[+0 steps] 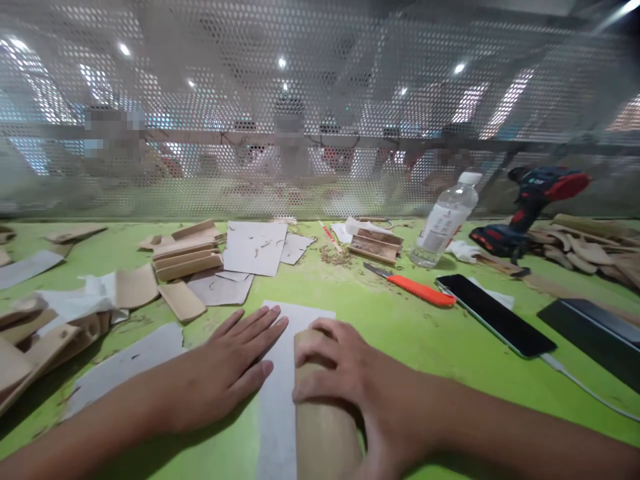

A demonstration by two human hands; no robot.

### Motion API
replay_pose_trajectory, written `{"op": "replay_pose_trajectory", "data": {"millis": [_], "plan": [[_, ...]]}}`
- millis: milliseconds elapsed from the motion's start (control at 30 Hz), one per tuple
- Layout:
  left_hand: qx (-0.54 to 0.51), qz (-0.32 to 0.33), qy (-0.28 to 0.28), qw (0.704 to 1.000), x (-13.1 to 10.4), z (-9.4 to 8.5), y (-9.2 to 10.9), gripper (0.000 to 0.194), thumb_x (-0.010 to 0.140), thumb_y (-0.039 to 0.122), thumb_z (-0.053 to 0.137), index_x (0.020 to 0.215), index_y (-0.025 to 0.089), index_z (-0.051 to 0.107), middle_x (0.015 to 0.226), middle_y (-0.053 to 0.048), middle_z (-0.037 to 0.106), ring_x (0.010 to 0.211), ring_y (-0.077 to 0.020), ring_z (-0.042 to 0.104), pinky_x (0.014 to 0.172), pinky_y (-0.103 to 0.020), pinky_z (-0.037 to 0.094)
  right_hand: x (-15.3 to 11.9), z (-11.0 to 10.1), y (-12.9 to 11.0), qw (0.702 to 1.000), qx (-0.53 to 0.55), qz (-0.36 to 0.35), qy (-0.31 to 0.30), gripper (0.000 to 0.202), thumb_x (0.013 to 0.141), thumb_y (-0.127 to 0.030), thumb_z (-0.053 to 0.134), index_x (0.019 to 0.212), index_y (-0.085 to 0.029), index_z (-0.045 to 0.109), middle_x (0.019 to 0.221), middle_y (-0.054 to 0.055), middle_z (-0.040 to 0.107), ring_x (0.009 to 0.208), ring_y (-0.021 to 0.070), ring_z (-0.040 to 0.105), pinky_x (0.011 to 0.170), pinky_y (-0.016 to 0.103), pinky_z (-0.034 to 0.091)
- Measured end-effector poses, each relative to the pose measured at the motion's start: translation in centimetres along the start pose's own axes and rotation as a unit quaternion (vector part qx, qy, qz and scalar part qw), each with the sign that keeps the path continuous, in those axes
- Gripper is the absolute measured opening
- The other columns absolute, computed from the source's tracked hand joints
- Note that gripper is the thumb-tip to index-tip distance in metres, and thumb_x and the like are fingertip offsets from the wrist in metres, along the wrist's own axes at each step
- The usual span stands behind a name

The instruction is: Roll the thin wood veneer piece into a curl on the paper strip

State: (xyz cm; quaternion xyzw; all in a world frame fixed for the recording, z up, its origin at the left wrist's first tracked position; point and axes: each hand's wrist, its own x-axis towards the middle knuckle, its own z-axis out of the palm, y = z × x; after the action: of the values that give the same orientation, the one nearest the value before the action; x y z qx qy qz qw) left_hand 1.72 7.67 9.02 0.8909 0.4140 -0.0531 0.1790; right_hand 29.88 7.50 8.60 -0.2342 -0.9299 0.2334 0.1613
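Observation:
A long curved piece of bamboo (325,433) lies lengthwise at the bottom middle, partly on a white paper sheet (280,393). My right hand (345,373) is wrapped over the bamboo, with its thumb side and fingertips along the left edge. To its left, my left hand (235,367) lies flat with fingers spread, its fingertips on the paper; it holds nothing. The bamboo's near end runs out of the frame.
An orange utility knife (420,290), a phone (500,317), a water bottle (445,220) and a cordless drill (535,207) are on the right. Bamboo pieces (187,250) and paper scraps (255,247) lie at the left and back. Behind stands a perforated metal screen (310,160).

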Motion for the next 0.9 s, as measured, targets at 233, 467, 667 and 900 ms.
{"op": "replay_pose_trajectory", "data": {"millis": [233,467,667,900], "plan": [[0.000,-0.003,-0.010,1.000,-0.3,-0.3,0.3,0.063,0.113,0.055,0.024,0.168,0.027,0.010,0.172,0.000,0.004,0.159,-0.0287,0.003,0.127,-0.058,0.012,0.3,0.0,0.3,1.000,-0.012,0.018,0.021,0.074,0.055,-0.060,0.087,0.119,-0.027,0.071,0.128,0.008,0.058,0.126,0.0345,0.045,0.122,0.058,0.019],[0.001,0.007,0.019,1.000,-0.4,-0.2,0.4,0.062,0.114,0.054,0.028,0.168,0.028,0.012,0.171,-0.001,0.007,0.158,-0.0292,0.007,0.127,-0.058,0.014,0.3,0.0,0.3,0.996,-0.028,0.074,0.041,0.074,0.064,-0.061,0.085,0.127,-0.024,0.069,0.135,0.012,0.057,0.131,0.0374,0.044,0.120,0.061,0.025],[0.005,0.005,0.027,1.000,-0.4,-0.1,0.2,0.063,0.113,0.054,0.031,0.168,0.029,0.013,0.171,0.000,0.011,0.158,-0.0296,0.011,0.128,-0.054,0.016,0.0,-1.1,2.0,0.998,0.001,0.051,-0.032,0.080,0.083,-0.070,0.073,0.148,-0.026,0.058,0.153,0.014,0.053,0.139,0.0336,0.044,0.120,0.052,0.031],[0.000,-0.004,-0.003,1.000,-0.4,-0.4,0.6,0.063,0.113,0.054,0.028,0.168,0.029,0.010,0.172,-0.001,0.006,0.159,-0.0291,0.006,0.127,-0.058,0.013,-0.2,-1.5,1.9,0.997,0.049,0.014,-0.060,0.101,0.069,-0.071,0.084,0.152,-0.024,0.051,0.162,0.013,0.046,0.158,0.0364,0.021,0.129,0.054,0.012]]}}
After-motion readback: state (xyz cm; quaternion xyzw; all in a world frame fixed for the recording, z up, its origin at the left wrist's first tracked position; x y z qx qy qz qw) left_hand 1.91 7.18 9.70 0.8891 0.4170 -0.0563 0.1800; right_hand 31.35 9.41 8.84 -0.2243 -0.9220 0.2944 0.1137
